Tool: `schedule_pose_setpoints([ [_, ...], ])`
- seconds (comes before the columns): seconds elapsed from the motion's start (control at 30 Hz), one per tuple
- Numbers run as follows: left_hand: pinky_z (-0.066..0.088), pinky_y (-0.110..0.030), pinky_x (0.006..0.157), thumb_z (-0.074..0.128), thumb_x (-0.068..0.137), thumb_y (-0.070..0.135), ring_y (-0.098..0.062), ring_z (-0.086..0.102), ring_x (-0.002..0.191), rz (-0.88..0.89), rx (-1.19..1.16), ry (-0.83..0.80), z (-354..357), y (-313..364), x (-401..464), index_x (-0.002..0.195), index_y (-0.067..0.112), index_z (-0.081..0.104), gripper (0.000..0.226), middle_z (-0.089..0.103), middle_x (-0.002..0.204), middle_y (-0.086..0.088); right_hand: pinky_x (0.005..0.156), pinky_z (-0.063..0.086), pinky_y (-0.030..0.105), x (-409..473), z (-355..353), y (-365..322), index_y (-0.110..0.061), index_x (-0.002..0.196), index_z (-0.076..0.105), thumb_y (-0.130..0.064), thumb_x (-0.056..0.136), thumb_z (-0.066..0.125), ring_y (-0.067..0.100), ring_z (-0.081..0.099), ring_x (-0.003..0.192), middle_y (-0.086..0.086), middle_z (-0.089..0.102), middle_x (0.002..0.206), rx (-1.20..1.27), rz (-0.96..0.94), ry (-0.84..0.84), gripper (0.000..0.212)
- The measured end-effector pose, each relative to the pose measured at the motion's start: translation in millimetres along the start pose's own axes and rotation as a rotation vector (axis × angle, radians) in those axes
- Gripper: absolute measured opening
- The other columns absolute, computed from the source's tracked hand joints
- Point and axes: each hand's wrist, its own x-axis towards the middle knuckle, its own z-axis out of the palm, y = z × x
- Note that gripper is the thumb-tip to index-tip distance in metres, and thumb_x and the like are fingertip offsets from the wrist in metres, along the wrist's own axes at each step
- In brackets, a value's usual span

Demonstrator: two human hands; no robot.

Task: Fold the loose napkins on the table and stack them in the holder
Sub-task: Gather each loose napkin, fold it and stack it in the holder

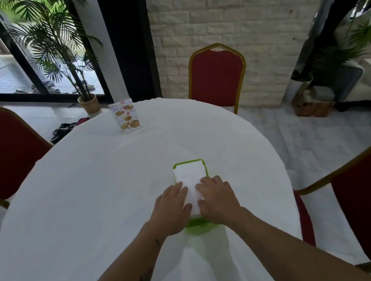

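Note:
A green napkin holder [189, 162] lies flat on the white tablecloth, near the table's front middle. White folded napkins [189, 174] fill it. My left hand [172, 207] rests palm down on the left side of the napkins, fingers spread. On the right side lies my right hand [217, 198], also flat, thumb touching the napkin edge. Both hands press on the top napkin and cover the holder's near half. I see no loose napkin elsewhere on the table.
A standing menu card [126, 116] is at the far side of the round table [82, 198]. Red chairs with gold frames stand at the far side [217, 76], left [0, 147] and right [369, 200]. A potted palm [87, 103] stands behind the table.

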Motion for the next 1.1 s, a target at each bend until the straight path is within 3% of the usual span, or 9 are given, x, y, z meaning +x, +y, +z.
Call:
schedule_pose_setpoints([
  [0.13,0.018,-0.05,0.117,0.035,0.094,0.042,-0.026,0.012,0.146,0.013,0.116,-0.041,5,-4,7,0.147,0.02,0.023,0.059,0.017,0.159,-0.001,0.096,0.033,0.046,-3,5,-4,-0.02,0.117,0.058,-0.041,0.083,0.036,0.028,0.044,0.121,0.001,0.055,0.133,-0.109,-0.034,0.016,0.046],
  [0.23,0.016,-0.052,0.117,0.034,0.093,0.044,-0.026,0.012,0.146,0.032,0.187,-0.044,8,-1,10,0.146,0.02,0.024,0.059,0.018,0.159,-0.002,0.104,0.026,0.05,-4,8,-5,-0.02,0.121,0.057,-0.043,0.079,0.031,0.028,0.038,0.131,0.001,0.053,0.137,-0.106,-0.009,-0.014,0.054],
  [0.4,0.013,-0.053,0.118,0.033,0.094,0.04,-0.027,0.007,0.146,0.019,0.176,-0.073,14,-1,7,0.149,0.017,0.016,0.062,0.008,0.16,-0.003,0.107,0.024,0.049,-5,8,-9,-0.023,0.127,0.053,-0.04,0.085,0.044,0.027,0.031,0.137,-0.002,0.047,0.142,-0.085,0.027,-0.049,0.046],
  [0.53,0.019,-0.05,0.116,0.037,0.093,0.043,-0.027,0.014,0.145,0.063,0.131,-0.02,7,-3,8,0.146,0.018,0.022,0.061,0.016,0.158,-0.003,0.105,0.033,0.045,-2,0,-9,-0.021,0.133,0.051,-0.039,0.086,0.046,0.025,0.033,0.136,-0.001,0.044,0.146,0.042,0.089,-0.085,0.05],
  [0.67,0.028,-0.042,0.113,0.043,0.091,0.032,-0.023,0.03,0.138,0.108,-0.055,0.167,-2,-9,0,0.142,0.019,0.036,0.053,0.033,0.152,-0.002,0.106,0.038,0.039,-2,-3,-5,-0.02,0.137,0.051,-0.024,0.088,0.055,0.026,0.041,0.129,0.002,0.046,0.143,0.312,0.216,0.079,0.049],
  [0.8,0.041,-0.042,0.101,0.054,0.084,0.023,-0.028,0.048,0.121,-0.032,-0.426,0.347,-4,-17,2,0.133,0.017,0.049,0.049,0.046,0.137,-0.006,0.104,0.041,0.037,1,-7,-5,-0.02,0.136,0.051,-0.023,0.087,0.062,0.026,0.048,0.127,0.009,0.048,0.138,0.642,0.512,0.184,0.05],
  [0.97,0.033,-0.042,0.108,0.054,0.09,0.035,-0.035,0.035,0.135,-0.402,-0.842,0.081,-8,-12,16,0.148,0.01,0.025,0.069,0.028,0.151,-0.016,0.109,0.039,0.038,-1,-8,-1,-0.017,0.148,0.036,-0.03,0.092,0.056,0.028,0.044,0.135,0.011,0.04,0.151,0.902,0.725,0.023,0.061],
  [1.1,0.035,-0.046,0.106,0.048,0.094,0.038,-0.034,0.038,0.133,-0.475,-1.058,-0.08,-2,-9,24,0.15,0.019,0.02,0.066,0.032,0.153,-0.01,0.108,0.041,0.037,-1,-2,-5,-0.022,0.15,0.037,-0.031,0.091,0.055,0.026,0.046,0.133,0.004,0.042,0.152,0.974,0.729,-0.083,0.062],
])
